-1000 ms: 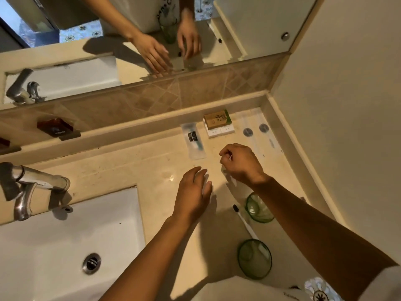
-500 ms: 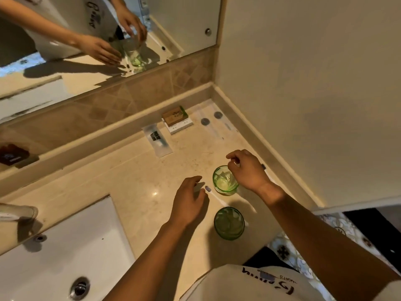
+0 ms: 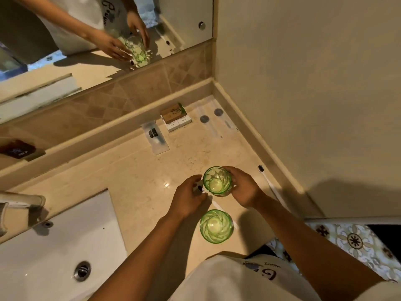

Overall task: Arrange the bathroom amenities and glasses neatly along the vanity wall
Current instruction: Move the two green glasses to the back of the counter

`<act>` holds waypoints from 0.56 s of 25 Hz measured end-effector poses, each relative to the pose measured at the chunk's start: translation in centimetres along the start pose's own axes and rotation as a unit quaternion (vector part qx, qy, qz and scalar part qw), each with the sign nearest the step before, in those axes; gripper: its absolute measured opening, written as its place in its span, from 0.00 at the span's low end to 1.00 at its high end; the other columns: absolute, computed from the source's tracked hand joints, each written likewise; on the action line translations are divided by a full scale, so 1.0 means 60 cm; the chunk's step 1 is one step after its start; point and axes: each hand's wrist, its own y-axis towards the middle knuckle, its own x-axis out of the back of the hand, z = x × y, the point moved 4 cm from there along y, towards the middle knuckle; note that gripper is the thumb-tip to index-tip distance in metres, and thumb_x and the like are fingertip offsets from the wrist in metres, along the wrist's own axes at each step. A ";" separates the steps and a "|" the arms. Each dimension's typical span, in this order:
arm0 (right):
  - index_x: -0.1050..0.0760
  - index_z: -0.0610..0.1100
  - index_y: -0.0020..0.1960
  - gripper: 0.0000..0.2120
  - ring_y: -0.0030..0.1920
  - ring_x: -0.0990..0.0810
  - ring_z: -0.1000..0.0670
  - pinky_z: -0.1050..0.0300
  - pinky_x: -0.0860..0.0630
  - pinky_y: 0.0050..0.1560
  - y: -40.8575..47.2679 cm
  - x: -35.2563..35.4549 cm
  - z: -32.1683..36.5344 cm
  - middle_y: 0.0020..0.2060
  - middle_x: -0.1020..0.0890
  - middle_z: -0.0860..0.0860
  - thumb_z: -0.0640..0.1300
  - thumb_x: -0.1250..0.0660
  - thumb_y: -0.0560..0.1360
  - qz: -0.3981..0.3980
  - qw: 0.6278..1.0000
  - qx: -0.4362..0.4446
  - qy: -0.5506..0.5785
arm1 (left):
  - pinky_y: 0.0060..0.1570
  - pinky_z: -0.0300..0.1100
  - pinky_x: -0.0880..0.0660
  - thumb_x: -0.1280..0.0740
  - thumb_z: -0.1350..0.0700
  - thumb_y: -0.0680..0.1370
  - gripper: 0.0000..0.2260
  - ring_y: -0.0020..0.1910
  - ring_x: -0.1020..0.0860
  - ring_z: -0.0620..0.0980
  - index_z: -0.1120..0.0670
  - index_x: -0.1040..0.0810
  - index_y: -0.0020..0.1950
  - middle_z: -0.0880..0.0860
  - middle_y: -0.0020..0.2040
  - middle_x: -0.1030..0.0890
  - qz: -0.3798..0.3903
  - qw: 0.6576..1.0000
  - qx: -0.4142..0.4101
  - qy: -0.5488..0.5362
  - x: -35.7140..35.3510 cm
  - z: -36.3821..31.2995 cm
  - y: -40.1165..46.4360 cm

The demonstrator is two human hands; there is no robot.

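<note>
1. On the beige stone vanity [image 3: 134, 181], near its right end, a person's right hand [image 3: 244, 187] curls around the far green glass [image 3: 217, 180], fingers and thumb wrapped on its right side; the glass stands upright on the counter.
2. The left hand [image 3: 186, 199] rests just left of that glass, fingers loosely bent and close together over the dark head of a white toothbrush [image 3: 200, 189]; whether it pinches the brush cannot be told.
3. A second green glass [image 3: 216, 226] stands upright nearer the counter's front edge, untouched, just beside the left wrist.
4. Another toothbrush [image 3: 268, 181] lies along the right-hand wall ledge, bristles pointing away.
5. Against the back ledge sit a brown soap box [image 3: 173, 112] stacked on two small white boxes [image 3: 179, 124], a clear sachet [image 3: 155, 136] to their left, and two clear packets with grey round seals [image 3: 211, 117] in the corner.
6. The white sink [image 3: 54, 246] lies at lower left; the mirror [image 3: 86, 40] above shows both hands at the glass.
</note>
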 end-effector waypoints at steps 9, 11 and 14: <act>0.31 0.59 0.69 0.38 0.55 0.19 0.51 0.48 0.21 0.60 0.030 0.004 -0.033 0.62 0.23 0.54 0.49 0.21 0.63 0.075 0.996 0.033 -0.031 | 0.56 0.38 0.23 0.23 0.56 0.72 0.23 0.53 0.19 0.43 0.50 0.22 0.66 0.43 0.52 0.18 -0.037 0.997 0.051 -0.037 -0.034 -0.009 -0.012; 0.31 0.59 0.69 0.38 0.56 0.19 0.51 0.48 0.21 0.60 0.034 0.009 -0.034 0.61 0.23 0.54 0.46 0.20 0.63 0.084 0.995 0.040 -0.032 | 0.55 0.36 0.23 0.23 0.56 0.72 0.22 0.53 0.19 0.40 0.49 0.21 0.65 0.42 0.52 0.17 -0.051 0.997 0.051 -0.038 -0.039 -0.012 -0.015; 0.31 0.60 0.68 0.38 0.57 0.19 0.52 0.48 0.21 0.61 0.041 0.007 -0.035 0.61 0.22 0.55 0.45 0.20 0.63 0.092 0.995 0.045 -0.019 | 0.56 0.35 0.24 0.24 0.56 0.73 0.22 0.54 0.20 0.39 0.48 0.21 0.66 0.41 0.53 0.17 -0.064 0.995 0.053 -0.048 -0.041 -0.016 -0.021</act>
